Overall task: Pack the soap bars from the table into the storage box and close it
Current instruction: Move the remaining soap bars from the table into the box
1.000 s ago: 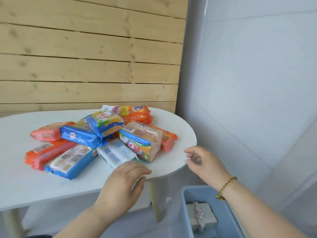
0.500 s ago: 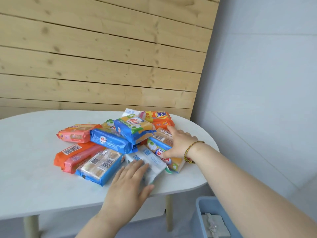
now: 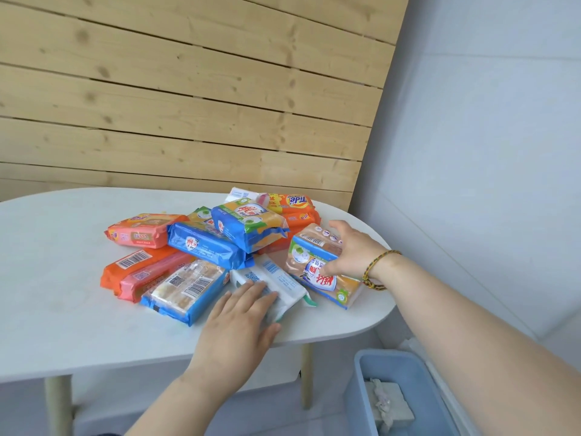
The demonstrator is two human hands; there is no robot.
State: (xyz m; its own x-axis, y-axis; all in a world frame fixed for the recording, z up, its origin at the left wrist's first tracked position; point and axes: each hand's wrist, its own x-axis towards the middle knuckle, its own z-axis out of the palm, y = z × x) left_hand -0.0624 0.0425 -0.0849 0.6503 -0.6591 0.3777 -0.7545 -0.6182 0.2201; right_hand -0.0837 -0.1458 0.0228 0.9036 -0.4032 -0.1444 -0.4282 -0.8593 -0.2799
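Reaching over the white oval table, we see our right hand curled around the near-right pack in the heap, a tan and blue plastic-wrapped soap bar with a barcode on its upper face; the fingers wrap its right end and the thumb presses on the front label, though whether the pack is lifted off the table we cannot tell. A braided yellow and red bracelet circles that wrist. Our left hand lies flat and spread, palm down, on a white paper-wrapped soap bar at the front of the heap, gripping nothing. Behind these sit the rest of the wrapped soap bars: a blue pack with a clear window, an orange pack, a pink pack, a long blue pack and an orange Tide pack. Down at the lower right, on the floor beside the table's edge, stands the open light-blue plastic storage box, holding a pale wrapped block.
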